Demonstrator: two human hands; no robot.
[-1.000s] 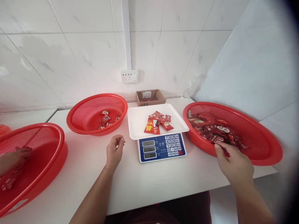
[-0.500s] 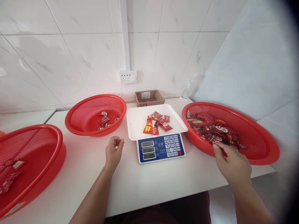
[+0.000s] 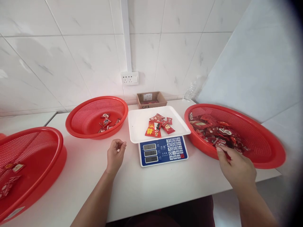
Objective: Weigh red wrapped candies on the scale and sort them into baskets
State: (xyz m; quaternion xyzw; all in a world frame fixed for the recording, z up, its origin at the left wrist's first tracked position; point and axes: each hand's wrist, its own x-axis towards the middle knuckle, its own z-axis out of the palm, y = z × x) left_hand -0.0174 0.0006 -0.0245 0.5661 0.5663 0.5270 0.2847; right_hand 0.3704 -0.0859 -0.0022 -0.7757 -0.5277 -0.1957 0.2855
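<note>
My left hand [image 3: 115, 158] hovers over the white table just left of the digital scale [image 3: 163, 151]. Its fingers are curled in with the thumb against them, and nothing shows in them. On the scale's white tray [image 3: 139, 126] lie several red snack packets [image 3: 153, 129] of different sizes. To the right, my right hand [image 3: 238, 167] is at the near rim of a red plastic basket [image 3: 265, 154] heaped with red packets [image 3: 220, 130]. Thumb and fingers are closed there; whatever is between them is hidden.
A second red basket [image 3: 78, 110] with several small packets stands back left. Another red basket [image 3: 52, 145] sits at the near left. Behind the scale are a small cardboard box [image 3: 151, 100] and, by the wall, a clear plastic bottle [image 3: 190, 91]. A power socket [image 3: 129, 78] is on the tiled wall.
</note>
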